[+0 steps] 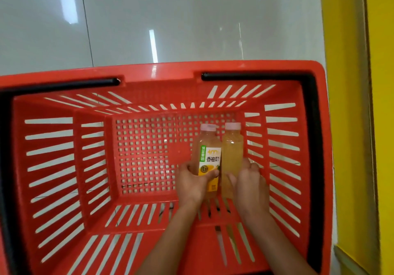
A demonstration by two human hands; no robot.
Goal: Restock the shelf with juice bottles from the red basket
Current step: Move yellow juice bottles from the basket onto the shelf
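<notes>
Pale glossy floor tiles [191, 18] fill the top of the view, with streaks of ceiling light reflected on them and one dark joint line running down at the left. A red basket [162, 72] with slotted walls and a perforated bottom sits on the tiles and takes up most of what I can see. One black handle [64, 84] lies folded along its far rim on the left and runs down the left edge. The other handle [255, 76] lies along the far rim on the right and turns down the right side.

The left half of the basket bottom shows only red grid. Towards the right, the left hand [191, 183] reaches in from below. Its fingers are wrapped under a labelled bottle [207, 146] and its thumb lies across the white, green and yellow label. The bottle holds orange juice and has a pale pink cap [208, 127] pointing away from the person. A second bottle [232, 146] is touching it on the right, turned so that no label shows, and it has the same pink cap. The right hand [249, 181] clasps its lower part, fingers curled round it, close to the right wall of the basket. I cannot tell whether the bottles rest on the basket bottom or are lifted off it.

At the far right stands a tall yellow panel [345, 125].
</notes>
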